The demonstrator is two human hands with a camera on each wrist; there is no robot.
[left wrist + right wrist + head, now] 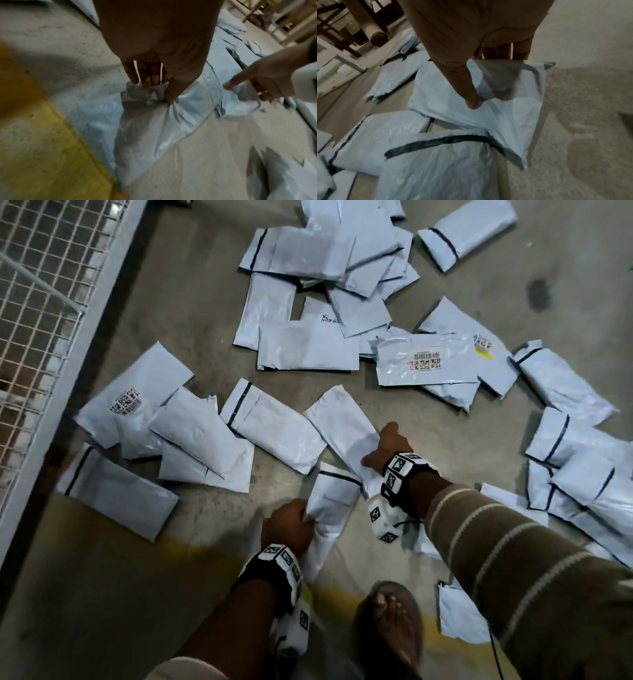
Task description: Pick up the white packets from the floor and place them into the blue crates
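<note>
White packets lie scattered over most of the concrete floor, singly and in overlapping heaps, from the wire-mesh partition on one side to the far edge of the head view. No blue crate appears in any view, so nothing can be counted as delivered; judged from the number of packets on the ground, the task is at an early stage, or at least far from finished. The left hand has its fingers and thumb closed on a bunched edge of the near packet, which rests partly on the floor beside the yellow floor line. The right hand pinches a corner of the adjacent packet, thumb pressed on top and fingers curled beneath; that corner appears lifted, though blur in the wrist view leaves this uncertain. Both gripped packets touch at their ends. Remaining work: raise these two, carry them to a crate, then repeat for the rest.
</note>
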